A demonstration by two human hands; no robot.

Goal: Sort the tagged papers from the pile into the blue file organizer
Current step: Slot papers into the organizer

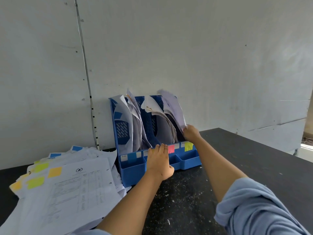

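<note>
I am watching the right hand [192, 133] pinching a limp sheet [174, 107] by its lower edge — fingers closed on it — feeding the blue file organizer [189, 161] rightmost slot; the left hand [159, 162], fingers flat, is bracing the front. The pile [67, 187] is lying left on the worktop [254, 158] — light, floppy, best gripped near an edge.

Motion-blurred sheet [172, 107]; pile [64, 192] print illegible.

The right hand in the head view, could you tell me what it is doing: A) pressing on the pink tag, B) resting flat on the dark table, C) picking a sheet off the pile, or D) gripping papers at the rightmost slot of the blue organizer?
D: the right hand pinches the lower edge of the papers leaning in the rightmost slot of the blue organizer.
</note>
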